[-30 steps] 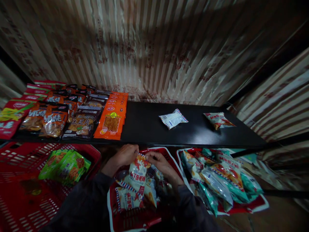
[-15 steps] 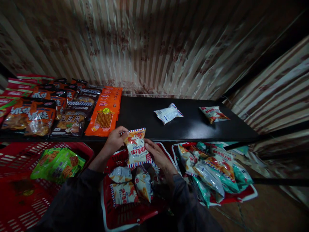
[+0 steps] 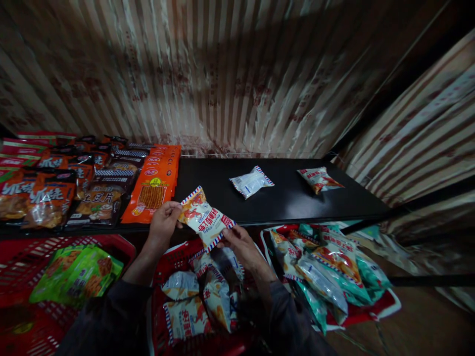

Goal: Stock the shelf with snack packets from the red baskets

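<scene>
Snack bag (image 3: 206,217) is being pinched by my left hand (image 3: 163,225) and right hand (image 3: 243,247) near the black shelf (image 3: 285,205); striped curtain (image 3: 222,74) is lining its far side.

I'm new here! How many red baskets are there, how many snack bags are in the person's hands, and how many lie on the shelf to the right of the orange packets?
Red baskets: 3
Held snack bag, in left hand and right hand: 1
Loose snack bags on the black shelf: 2
Total: 6
</scene>
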### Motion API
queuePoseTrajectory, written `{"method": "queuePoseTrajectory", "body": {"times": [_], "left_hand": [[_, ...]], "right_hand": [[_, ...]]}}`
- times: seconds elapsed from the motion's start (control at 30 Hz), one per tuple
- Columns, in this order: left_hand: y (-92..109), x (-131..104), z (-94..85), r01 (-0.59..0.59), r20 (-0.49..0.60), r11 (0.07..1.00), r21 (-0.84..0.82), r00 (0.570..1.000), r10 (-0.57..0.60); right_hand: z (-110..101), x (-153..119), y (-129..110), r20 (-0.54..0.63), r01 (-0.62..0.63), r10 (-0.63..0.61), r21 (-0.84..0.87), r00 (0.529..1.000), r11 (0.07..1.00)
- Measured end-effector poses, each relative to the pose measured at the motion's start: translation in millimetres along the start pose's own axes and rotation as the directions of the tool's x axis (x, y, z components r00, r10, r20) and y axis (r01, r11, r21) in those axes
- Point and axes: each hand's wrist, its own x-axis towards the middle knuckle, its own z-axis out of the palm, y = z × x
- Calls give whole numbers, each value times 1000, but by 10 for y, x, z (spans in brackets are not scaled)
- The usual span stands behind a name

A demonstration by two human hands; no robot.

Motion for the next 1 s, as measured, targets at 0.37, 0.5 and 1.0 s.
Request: {"method": "queuePoseTrajectory", "body": {"times": [0.37, 0.5, 1.0], "left_hand": [[67, -151, -75, 101, 369, 990, 97, 920, -130], [83, -140, -108, 156, 436, 986, 57, 884, -165], [13, -280, 63, 135, 627, 974, 182, 747, -221]], "right_hand": [[13, 91, -123, -232, 166, -170, -37, 958, 985], [-52, 99, -175, -243, 226, -273, -204, 931, 952], [46, 9, -411, 45, 318, -411, -710, 911, 628]]}}
